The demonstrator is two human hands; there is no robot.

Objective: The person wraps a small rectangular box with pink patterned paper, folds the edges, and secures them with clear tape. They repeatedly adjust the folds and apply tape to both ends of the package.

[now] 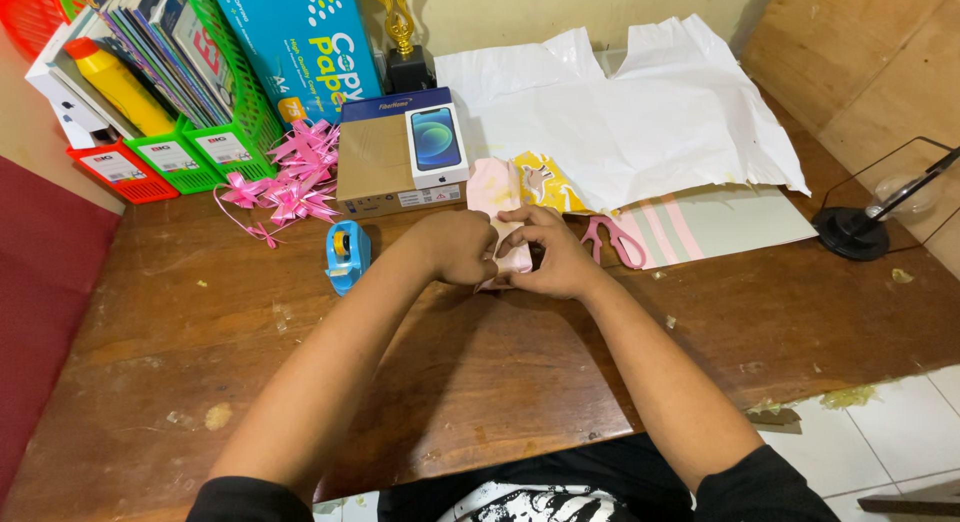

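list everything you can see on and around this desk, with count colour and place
wrapped parcel: 1, pale pink, desk centre, held by both hands
tape dispenser: 1, blue, left of the hands
scissors: 1, pink handles, right of the hands
ribbon bows: a pile, pink, back left
cardboard box: 1, brown, behind the hands
phone box: 1, white, on the cardboard box
white sheets: several, back right
file racks: red and green, back left
paper ream: 1, blue, back
trophy: 1, gold, back
lamp base: 1, black, right
left hand: on parcel
right hand: on parcel
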